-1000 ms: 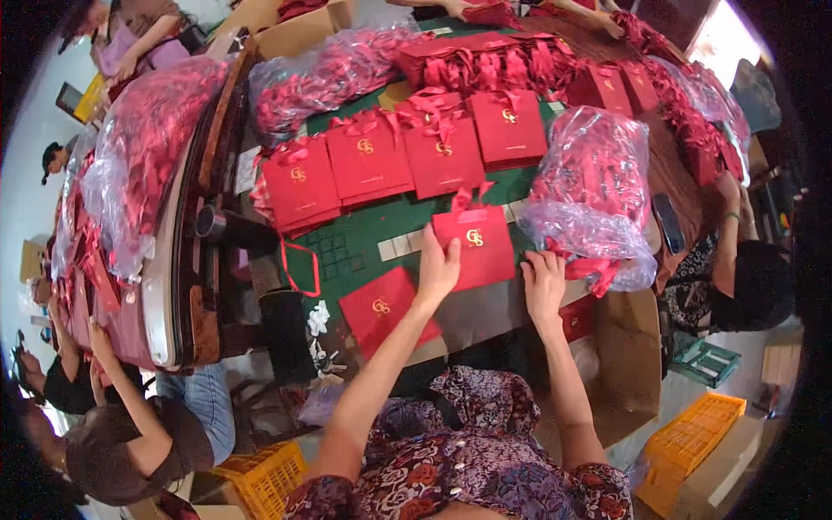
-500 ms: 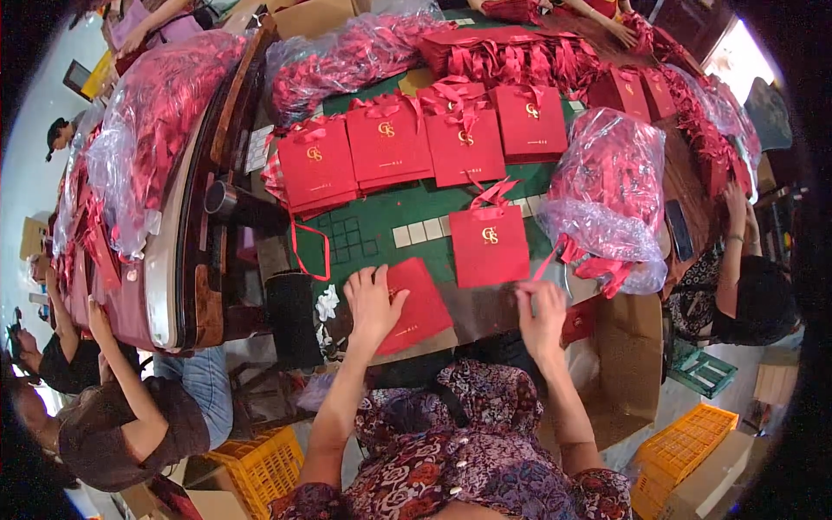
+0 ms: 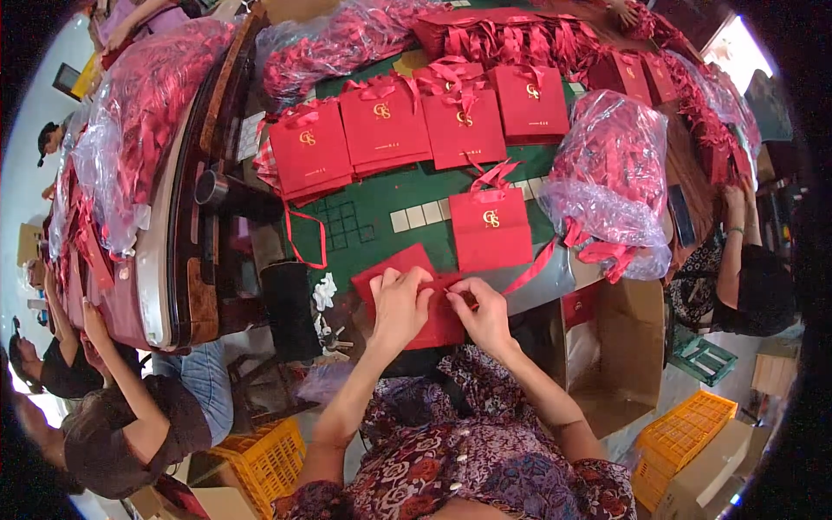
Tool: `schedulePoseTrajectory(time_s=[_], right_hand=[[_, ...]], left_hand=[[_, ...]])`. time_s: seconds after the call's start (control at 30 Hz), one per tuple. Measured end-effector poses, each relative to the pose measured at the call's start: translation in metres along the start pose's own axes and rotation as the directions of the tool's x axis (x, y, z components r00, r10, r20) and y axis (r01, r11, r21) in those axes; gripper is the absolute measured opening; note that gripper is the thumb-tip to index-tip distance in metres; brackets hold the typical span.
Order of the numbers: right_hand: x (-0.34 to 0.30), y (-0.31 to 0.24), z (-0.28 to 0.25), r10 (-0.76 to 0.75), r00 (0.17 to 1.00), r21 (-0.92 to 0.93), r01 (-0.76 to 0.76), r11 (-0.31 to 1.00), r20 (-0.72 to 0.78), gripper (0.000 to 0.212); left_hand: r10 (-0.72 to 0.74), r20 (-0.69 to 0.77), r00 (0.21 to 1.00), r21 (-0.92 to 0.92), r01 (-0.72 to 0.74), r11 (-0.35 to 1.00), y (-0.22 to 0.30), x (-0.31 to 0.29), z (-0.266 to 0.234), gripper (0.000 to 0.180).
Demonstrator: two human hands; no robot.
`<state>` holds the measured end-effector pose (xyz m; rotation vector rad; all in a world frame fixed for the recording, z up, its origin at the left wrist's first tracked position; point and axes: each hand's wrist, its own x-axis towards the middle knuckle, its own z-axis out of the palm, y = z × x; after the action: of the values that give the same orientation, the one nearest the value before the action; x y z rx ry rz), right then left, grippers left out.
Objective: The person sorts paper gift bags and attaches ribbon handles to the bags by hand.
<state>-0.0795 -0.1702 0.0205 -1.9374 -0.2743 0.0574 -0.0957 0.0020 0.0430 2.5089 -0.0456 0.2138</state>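
A red paper bag [image 3: 444, 329] lies tilted at the table's near edge, with its upper flap raised toward the green mat. My left hand [image 3: 399, 303] is closed on the bag's edge, thumb and fingers pinching the paper. Close beside it, my right hand [image 3: 481, 316] pinches at the same edge. A red ribbon [image 3: 530, 267] trails from behind my right hand toward the plastic sack; its end is hidden by the fingers. Just beyond stands a finished-looking red gift bag [image 3: 490, 234] with a ribbon bow and gold emblem.
Several red gift bags [image 3: 386, 126] stand in stacks farther back. A clear plastic sack [image 3: 607, 173] of red ribbons sits at the right, above an open cardboard box [image 3: 615, 364]. A dark cup [image 3: 227, 192] and crumpled white tissue [image 3: 324, 292] are at the left. Other people work on both sides.
My right hand has moved left and inward with the ribbon to the bag's edge. My left hand has shifted right and closed on the bag, which has turned and been lifted.
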Motion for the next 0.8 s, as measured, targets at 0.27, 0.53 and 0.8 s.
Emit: schedulePoseTrajectory(time_s=[0.27,0.53,0.8], right_hand=[[0.001,-0.004,0.001,0.019,1.000,0.003,-0.019,1.000,0.024,0.010],[0.009,-0.012,0.000,0.096,0.993,-0.063,-0.092,0.994,0.068,0.010],[0.011,-0.019,-0.001,0.036,0.995,-0.142,-0.022,0.990,0.093,0.016]], left_hand=[[-0.036,0.043,0.998,-0.051,0.038,0.998,0.000,-0.002,0.000,0.016],[-0.011,0.026,1.000,-0.024,0.011,1.000,0.010,-0.005,-0.003,0.015],[0.036,0.002,0.999,0.044,-0.036,0.998,0.016,-0.011,0.000,0.011]])
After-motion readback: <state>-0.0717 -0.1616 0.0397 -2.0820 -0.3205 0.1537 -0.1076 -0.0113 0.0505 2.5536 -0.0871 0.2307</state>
